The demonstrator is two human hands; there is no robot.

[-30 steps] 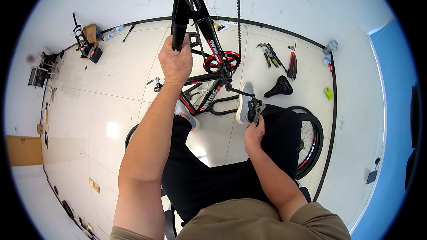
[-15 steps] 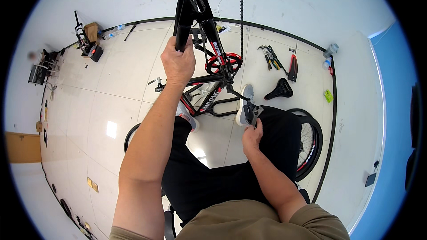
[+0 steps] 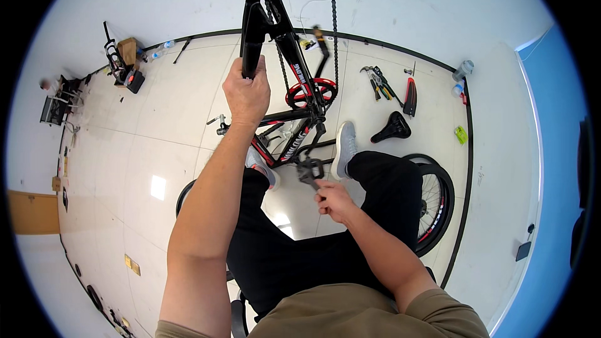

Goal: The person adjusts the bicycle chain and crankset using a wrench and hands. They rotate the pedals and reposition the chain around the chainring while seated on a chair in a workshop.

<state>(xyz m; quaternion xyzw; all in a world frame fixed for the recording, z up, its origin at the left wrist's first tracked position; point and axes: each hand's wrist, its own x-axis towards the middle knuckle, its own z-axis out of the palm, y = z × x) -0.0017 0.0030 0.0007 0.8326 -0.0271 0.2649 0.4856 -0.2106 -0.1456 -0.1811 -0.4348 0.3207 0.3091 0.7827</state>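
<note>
My left hand (image 3: 246,97) is closed around a black tube of the bicycle frame (image 3: 299,56), which stands tilted in front of me. My right hand (image 3: 336,200) grips the handle of a grey wrench-like tool (image 3: 318,185). The tool's head meets the near pedal (image 3: 310,168), low between my knees; blur hides exactly how they touch. From that pedal a crank arm (image 3: 317,133) runs up to the frame beside the red-rimmed chainring (image 3: 311,92). The far pedal (image 3: 320,39), with an orange reflector, is blurred. A chain (image 3: 335,19) hangs down to the chainring.
On the floor to the right lie a black saddle (image 3: 391,126), a red-black fender (image 3: 410,96) and several hand tools (image 3: 379,83). A wheel (image 3: 436,203) rests by my right leg. Bottles (image 3: 462,72) stand at the wall. Boxes and parts (image 3: 128,56) sit at the far left.
My right hand has moved left with the tool and near pedal. The crank has turned, and the far pedal has swung to the right. My left hand keeps its hold on the frame.
</note>
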